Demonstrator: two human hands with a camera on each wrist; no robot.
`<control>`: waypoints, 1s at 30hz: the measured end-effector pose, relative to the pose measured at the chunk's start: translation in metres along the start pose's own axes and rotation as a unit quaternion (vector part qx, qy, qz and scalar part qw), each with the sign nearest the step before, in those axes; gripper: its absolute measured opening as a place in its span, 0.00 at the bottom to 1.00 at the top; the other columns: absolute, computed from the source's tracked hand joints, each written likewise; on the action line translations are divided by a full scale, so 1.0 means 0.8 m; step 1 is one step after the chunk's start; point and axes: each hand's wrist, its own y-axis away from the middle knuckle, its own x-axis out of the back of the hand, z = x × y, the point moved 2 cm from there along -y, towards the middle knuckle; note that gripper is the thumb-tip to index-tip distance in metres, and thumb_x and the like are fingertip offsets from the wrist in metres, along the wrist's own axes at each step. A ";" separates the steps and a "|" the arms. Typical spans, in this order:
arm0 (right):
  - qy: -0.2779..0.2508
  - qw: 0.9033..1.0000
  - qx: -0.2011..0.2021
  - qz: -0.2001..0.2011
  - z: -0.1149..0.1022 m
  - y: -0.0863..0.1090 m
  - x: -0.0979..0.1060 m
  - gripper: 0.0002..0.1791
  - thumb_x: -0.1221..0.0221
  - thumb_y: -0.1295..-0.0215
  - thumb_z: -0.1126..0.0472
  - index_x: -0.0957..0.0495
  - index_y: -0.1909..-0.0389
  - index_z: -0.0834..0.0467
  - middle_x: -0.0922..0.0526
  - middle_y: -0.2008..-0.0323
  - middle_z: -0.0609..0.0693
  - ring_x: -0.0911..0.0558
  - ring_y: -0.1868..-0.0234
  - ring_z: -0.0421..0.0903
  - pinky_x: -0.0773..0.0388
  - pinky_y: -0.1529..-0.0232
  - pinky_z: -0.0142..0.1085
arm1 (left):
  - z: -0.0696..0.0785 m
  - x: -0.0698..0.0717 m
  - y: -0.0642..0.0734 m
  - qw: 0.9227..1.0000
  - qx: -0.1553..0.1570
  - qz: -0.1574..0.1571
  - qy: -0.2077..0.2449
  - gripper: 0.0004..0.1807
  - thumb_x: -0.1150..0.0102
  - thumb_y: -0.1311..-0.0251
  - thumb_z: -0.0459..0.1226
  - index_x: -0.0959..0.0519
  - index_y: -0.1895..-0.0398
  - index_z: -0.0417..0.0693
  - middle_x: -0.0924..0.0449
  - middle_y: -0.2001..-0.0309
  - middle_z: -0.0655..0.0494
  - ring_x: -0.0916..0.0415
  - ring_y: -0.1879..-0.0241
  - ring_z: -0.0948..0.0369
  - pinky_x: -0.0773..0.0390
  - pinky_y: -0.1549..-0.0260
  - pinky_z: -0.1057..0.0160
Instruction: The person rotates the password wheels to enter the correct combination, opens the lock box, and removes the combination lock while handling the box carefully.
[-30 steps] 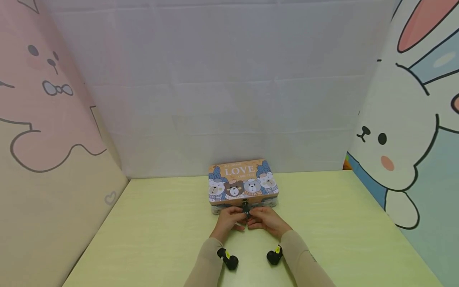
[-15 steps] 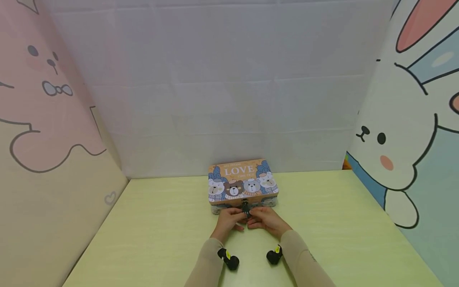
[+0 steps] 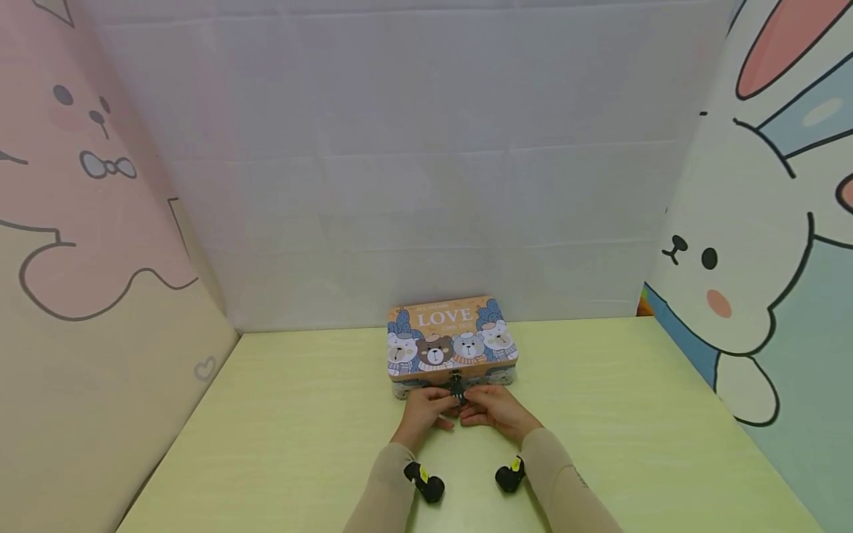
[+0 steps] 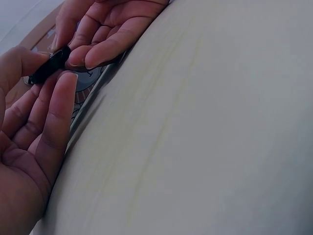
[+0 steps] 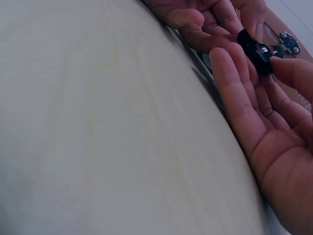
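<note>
Black padlock (image 5: pixel 253 52) pinched between both hands at the front of the lidded LOVE box (image 3: pixel 448 339).
Left hand (image 3: pixel 423 411): thumb and fingers gripping one side of the padlock; right hand (image 3: pixel 496 409): thumb and fingers gripping the other, fingertips of the two hands close together. Padlock hangs by its metal shackle at the silver latch (image 5: pixel 289 43), mid-front of the box; box, lid down, bears printed on top, sits at the back of the pale yellow-green table (image 3: pixel 300 422), near the white backdrop (image 3: pixel 426 163).
</note>
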 end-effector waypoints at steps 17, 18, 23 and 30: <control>-0.004 1.000 0.002 0.007 -0.003 0.000 -0.001 0.12 0.53 0.23 0.68 0.21 0.58 0.67 0.17 0.68 0.55 0.15 0.67 0.44 0.14 0.59 0.38 | -0.002 -0.001 -0.004 1.000 0.000 0.003 0.004 0.13 0.35 0.41 0.28 0.18 0.56 0.25 0.14 0.70 0.43 0.17 0.77 0.61 0.15 0.80 0.62; -0.004 1.000 0.003 0.005 -0.003 0.000 -0.001 0.12 0.53 0.23 0.68 0.21 0.58 0.68 0.17 0.68 0.55 0.15 0.67 0.44 0.14 0.59 0.38 | -0.002 -0.001 -0.004 1.000 -0.002 0.003 0.004 0.13 0.35 0.41 0.28 0.18 0.57 0.25 0.14 0.70 0.43 0.17 0.77 0.61 0.15 0.80 0.62; -0.006 1.000 0.005 0.000 -0.004 0.001 -0.002 0.12 0.53 0.23 0.68 0.21 0.57 0.68 0.17 0.68 0.55 0.15 0.67 0.44 0.14 0.58 0.37 | -0.002 -0.001 -0.002 1.000 -0.001 0.003 0.005 0.12 0.35 0.40 0.29 0.18 0.58 0.26 0.15 0.71 0.44 0.18 0.78 0.62 0.15 0.80 0.63; -0.008 1.000 -0.001 0.005 -0.003 0.001 -0.003 0.12 0.53 0.23 0.68 0.21 0.58 0.67 0.17 0.68 0.55 0.15 0.67 0.44 0.14 0.59 0.37 | -0.005 0.000 -0.003 1.000 -0.007 0.002 0.005 0.09 0.37 0.40 0.28 0.17 0.61 0.26 0.15 0.72 0.42 0.17 0.78 0.59 0.15 0.81 0.62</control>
